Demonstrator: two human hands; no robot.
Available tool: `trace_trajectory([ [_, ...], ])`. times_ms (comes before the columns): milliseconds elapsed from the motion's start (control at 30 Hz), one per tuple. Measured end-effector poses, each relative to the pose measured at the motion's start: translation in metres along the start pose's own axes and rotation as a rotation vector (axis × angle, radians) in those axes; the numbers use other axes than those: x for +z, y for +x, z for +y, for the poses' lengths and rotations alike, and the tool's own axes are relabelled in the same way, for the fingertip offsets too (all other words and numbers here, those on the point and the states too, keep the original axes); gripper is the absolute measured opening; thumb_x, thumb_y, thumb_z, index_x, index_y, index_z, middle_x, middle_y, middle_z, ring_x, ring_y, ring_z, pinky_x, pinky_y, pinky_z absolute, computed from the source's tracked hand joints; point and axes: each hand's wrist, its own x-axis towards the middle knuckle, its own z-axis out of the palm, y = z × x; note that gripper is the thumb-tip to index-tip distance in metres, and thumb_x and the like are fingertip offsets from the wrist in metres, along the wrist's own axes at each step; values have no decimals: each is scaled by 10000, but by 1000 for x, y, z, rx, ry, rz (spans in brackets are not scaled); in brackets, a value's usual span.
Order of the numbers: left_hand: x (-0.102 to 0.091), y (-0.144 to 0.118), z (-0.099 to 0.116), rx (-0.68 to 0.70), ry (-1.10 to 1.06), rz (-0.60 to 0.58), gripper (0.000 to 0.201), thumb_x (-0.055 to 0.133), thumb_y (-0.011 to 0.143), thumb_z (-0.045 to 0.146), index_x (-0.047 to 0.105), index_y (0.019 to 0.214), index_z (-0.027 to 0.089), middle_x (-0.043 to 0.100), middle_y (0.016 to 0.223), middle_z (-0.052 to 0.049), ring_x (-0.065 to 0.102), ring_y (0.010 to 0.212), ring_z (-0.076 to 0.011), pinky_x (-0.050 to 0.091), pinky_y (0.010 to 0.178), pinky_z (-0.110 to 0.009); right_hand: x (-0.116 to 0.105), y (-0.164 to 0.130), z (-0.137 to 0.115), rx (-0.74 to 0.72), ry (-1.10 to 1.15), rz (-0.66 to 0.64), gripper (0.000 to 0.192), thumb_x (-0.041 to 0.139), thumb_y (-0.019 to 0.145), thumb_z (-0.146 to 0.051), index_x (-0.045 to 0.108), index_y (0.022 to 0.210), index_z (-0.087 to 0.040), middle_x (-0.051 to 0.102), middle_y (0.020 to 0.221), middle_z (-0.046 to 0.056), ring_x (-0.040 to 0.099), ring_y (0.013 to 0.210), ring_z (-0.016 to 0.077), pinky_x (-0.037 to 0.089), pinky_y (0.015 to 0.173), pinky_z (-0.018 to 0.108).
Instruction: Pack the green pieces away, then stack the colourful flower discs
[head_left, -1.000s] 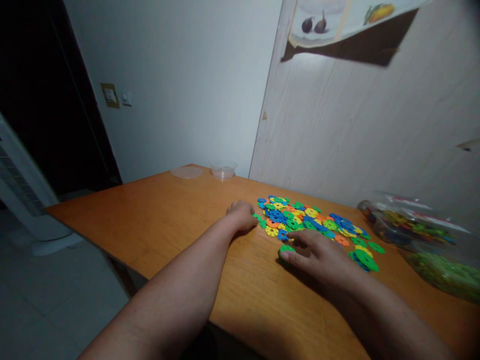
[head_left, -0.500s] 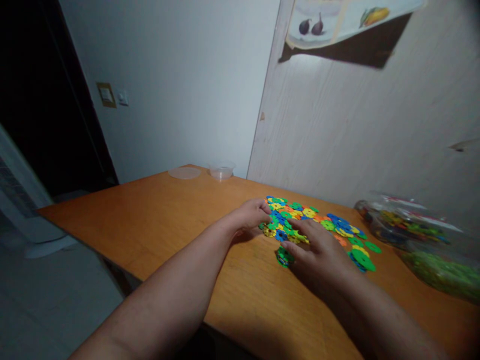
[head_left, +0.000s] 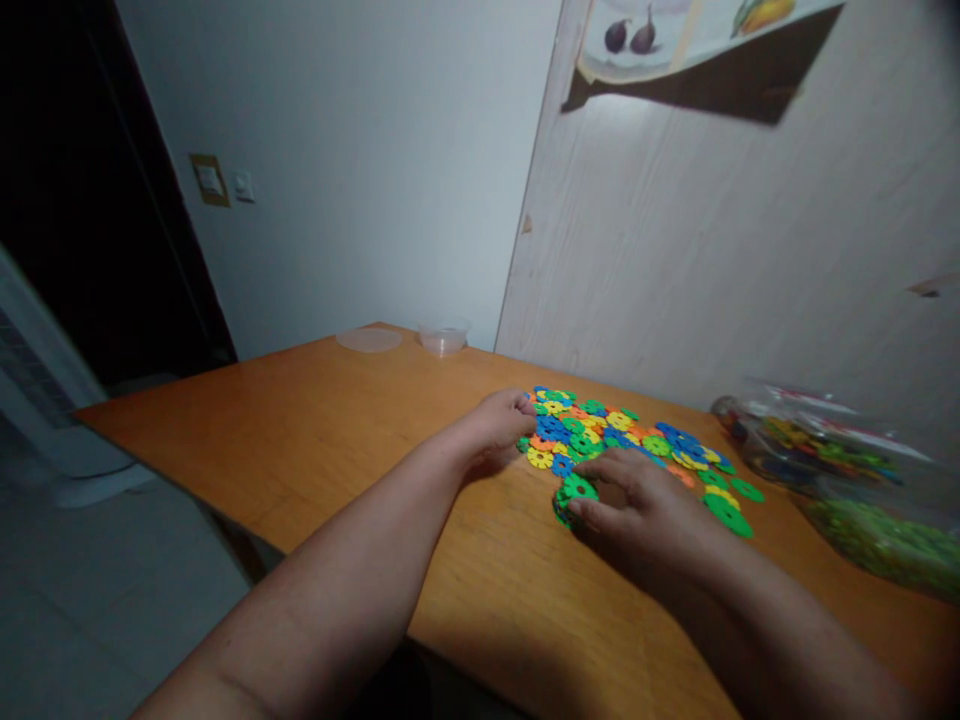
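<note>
While the left hand (head_left: 495, 425) curled shut at centre, the right hand (head_left: 637, 505) had dragged green discs (head_left: 574, 492) from the pile (head_left: 622, 435), fingers spread flat.

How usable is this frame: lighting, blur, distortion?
Head view: dim, light falling mainly on the wall; doorway black; table edges bowed by the lens; discs sharp; right hand slightly soft; bag murky.
</note>
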Motion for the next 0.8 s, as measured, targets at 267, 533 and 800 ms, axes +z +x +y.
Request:
trace_trajectory([
  [267, -28, 10, -12, -39, 697, 47, 114, 678, 633, 201, 625, 731, 178, 598, 661, -3, 520, 638, -148, 325, 548, -253, 3, 0, 1, 19, -8, -121, 385, 658, 848, -546, 740, 1117, -282, 681, 1050, 80, 625, 973, 266, 483, 856, 401],
  [533, -30, 2, -7, -111, 892, -79, 258, 754, 602, 361, 678, 790, 201, 700, 856, -68, 612, 756, -208, 410, 619, -275, 10, 1, 16, 99, 145, -20, 478, 588, 867, -628, 716, 1132, -252, 689, 1155, 89, 635, 1044, 277, 502, 875, 403],
  [800, -27, 9, -15, -123, 657, -50, 262, 734, 562, 171, 617, 797, 179, 611, 684, 14, 520, 633, -131, 340, 542, -220, 19, 3, 20, 108, 108, 146, 412, 564, 892, -571, 721, 1114, -260, 716, 1076, 66, 652, 984, 258, 506, 826, 379],
])
